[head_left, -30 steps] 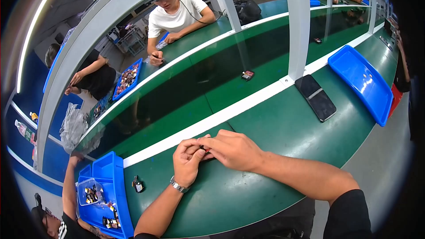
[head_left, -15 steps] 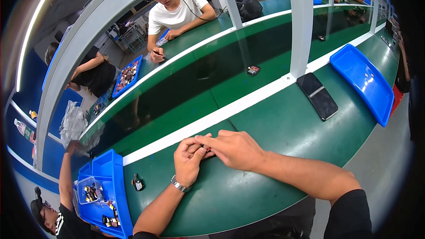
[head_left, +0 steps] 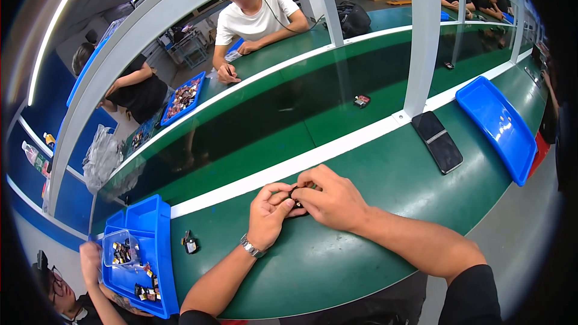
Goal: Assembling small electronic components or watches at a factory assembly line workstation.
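Note:
Close together above the green work surface [head_left: 385,204], my two hands meet at one small dark part [head_left: 297,203], mostly covered by fingers. My left hand [head_left: 267,219], with a metal watch at its wrist, grips it between thumb and bent fingers. The fingers of my right hand [head_left: 338,202] curl in from the other side and pinch at the same part. Its exact kind cannot be made out. To the left of my left hand, a small black part with a pale label [head_left: 190,242] lies on the surface.
At left stands a divided blue tray [head_left: 164,253] with a clear box [head_left: 111,247] and several small parts. A black phone [head_left: 438,142] and another blue tray [head_left: 522,162] lie at right. Beyond the white rail, a sunken green belt carries a small part [head_left: 362,101]. Co-workers sit around.
The view has shifted slightly, so the scene sits lower and further right. My right fingers have bent more around the part. At lower left, a co-worker's hand has drawn back from the plastic bag.

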A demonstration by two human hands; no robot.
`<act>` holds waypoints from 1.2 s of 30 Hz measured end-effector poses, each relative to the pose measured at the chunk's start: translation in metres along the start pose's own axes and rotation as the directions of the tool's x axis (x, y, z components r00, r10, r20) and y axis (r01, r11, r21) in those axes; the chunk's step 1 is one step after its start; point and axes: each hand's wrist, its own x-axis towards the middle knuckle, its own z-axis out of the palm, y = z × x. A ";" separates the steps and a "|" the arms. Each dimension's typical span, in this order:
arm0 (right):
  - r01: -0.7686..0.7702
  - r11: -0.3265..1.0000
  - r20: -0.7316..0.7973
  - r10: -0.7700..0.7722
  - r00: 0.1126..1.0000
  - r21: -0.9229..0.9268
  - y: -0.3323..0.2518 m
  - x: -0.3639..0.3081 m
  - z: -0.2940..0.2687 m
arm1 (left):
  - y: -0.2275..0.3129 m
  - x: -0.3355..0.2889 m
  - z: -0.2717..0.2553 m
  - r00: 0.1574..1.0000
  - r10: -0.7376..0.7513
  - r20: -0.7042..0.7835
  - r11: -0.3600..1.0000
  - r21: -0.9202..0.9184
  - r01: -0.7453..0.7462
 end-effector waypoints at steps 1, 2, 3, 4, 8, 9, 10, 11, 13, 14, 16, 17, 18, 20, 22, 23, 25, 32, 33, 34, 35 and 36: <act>0.002 1.000 0.002 -0.002 1.000 0.000 0.001 0.000 -0.001 | 0.002 0.000 0.003 1.000 -0.012 -0.004 1.000 0.005 0.012; -0.003 1.000 0.030 0.004 1.000 -0.019 0.002 0.000 -0.002 | 0.002 0.000 0.004 1.000 -0.023 -0.009 1.000 0.010 0.023; -0.008 0.999 0.057 0.010 0.998 -0.038 0.003 0.000 -0.003 | 0.002 0.000 0.004 1.000 -0.021 -0.010 1.000 0.008 0.021; -0.005 0.999 0.059 0.008 0.998 -0.038 0.003 0.000 -0.003 | 0.002 0.001 0.004 0.999 -0.029 -0.017 1.000 0.007 0.030; -0.033 0.999 0.108 0.033 0.994 0.002 0.006 0.002 -0.005 | 0.006 0.001 0.005 0.997 -0.067 -0.042 0.998 -0.018 0.066; -0.017 1.000 0.122 0.017 0.992 0.004 0.007 0.002 -0.005 | 0.006 0.002 0.005 0.997 -0.068 -0.043 0.998 -0.020 0.067; -0.017 1.000 0.123 0.016 0.992 0.004 0.008 0.002 -0.005 | 0.006 0.002 0.006 0.996 -0.069 -0.058 0.998 -0.019 0.068; -0.017 1.000 0.131 0.017 0.991 0.006 0.008 0.002 -0.005 | 0.007 0.002 0.007 0.995 -0.069 -0.072 0.998 -0.018 0.068; -0.018 1.000 0.140 0.017 0.990 0.005 0.010 0.001 -0.005 | 0.007 0.002 0.007 0.995 -0.071 -0.068 0.997 -0.026 0.070; -0.012 1.000 0.142 0.012 0.990 0.000 0.011 0.001 -0.004 | 0.007 0.002 0.007 0.995 -0.074 -0.064 0.997 -0.034 0.072; -0.005 1.000 0.143 0.006 0.990 -0.006 0.013 0.000 -0.003 | 0.006 0.002 0.007 0.995 -0.070 -0.069 0.998 -0.012 0.069; -0.001 1.000 0.141 0.001 0.990 -0.001 0.013 0.000 -0.003 | 0.006 0.002 0.007 0.995 -0.066 -0.074 0.998 0.011 0.067; 0.004 1.000 0.138 -0.005 0.990 0.004 0.013 0.000 -0.002 | 0.006 0.002 0.007 0.995 -0.065 -0.074 0.998 0.011 0.066; -0.001 1.000 0.140 0.001 0.990 0.000 0.012 0.000 -0.002 | 0.007 0.002 0.009 0.993 -0.061 -0.097 0.997 0.034 0.065; -0.006 1.000 0.142 0.006 0.990 -0.003 0.011 -0.001 -0.002 | 0.008 0.002 0.011 0.991 -0.062 -0.116 0.996 0.050 0.068; -0.006 1.000 0.142 0.006 0.990 0.004 0.011 -0.001 -0.001 | 0.008 0.002 0.011 0.989 -0.063 -0.136 0.995 0.066 0.072; -0.007 1.000 0.142 0.005 0.990 0.011 0.009 -0.001 -0.001 | 0.007 0.002 0.011 0.988 -0.057 -0.146 0.992 0.100 0.072; -0.052 0.998 0.150 0.058 0.987 -0.041 0.003 0.000 -0.004 | 0.003 0.001 0.003 0.996 -0.047 -0.074 0.999 0.008 0.048; -0.055 0.997 0.145 0.061 0.988 -0.047 0.003 0.000 -0.004 | 0.004 0.001 0.002 0.996 -0.047 -0.073 0.999 0.011 0.048; -0.057 0.997 0.143 0.063 0.988 -0.047 0.003 0.000 -0.004 | 0.003 0.001 0.002 0.998 -0.036 -0.058 0.999 0.011 0.037; -0.051 0.997 0.138 0.060 0.989 -0.062 0.002 0.000 -0.004 | 0.003 0.001 0.002 0.999 -0.025 -0.044 1.000 0.010 0.025; -0.046 0.996 0.133 0.056 0.989 -0.076 0.001 0.000 -0.004 | 0.003 0.001 0.001 0.999 -0.026 -0.043 1.000 0.013 0.026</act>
